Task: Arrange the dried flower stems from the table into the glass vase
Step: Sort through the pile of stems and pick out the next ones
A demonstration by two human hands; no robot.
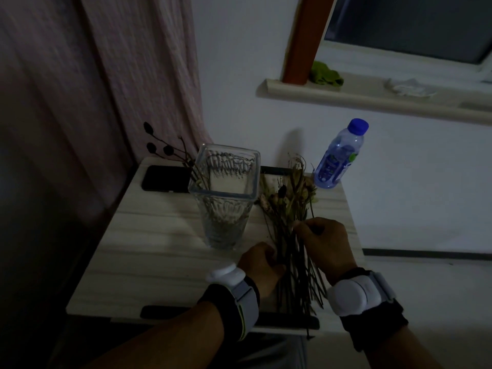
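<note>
A square ribbed glass vase (226, 201) stands upright on the small wooden table (149, 251). One dark stem with seed pods (162, 149) leans out of the vase's left corner. A bunch of dried flower stems (290, 209) lies on the table right of the vase, heads pointing away from me. My left hand (259, 262) rests on the lower stems of the bunch, fingers curled around them. My right hand (324, 241) pinches a stem near the middle of the bunch.
A plastic water bottle (338, 155) with a blue cap stands at the table's far right corner, against the white wall. A dark phone-like slab (165, 178) lies at the far left behind the vase. A pink curtain (119, 75) hangs left; a windowsill (372, 98) runs above.
</note>
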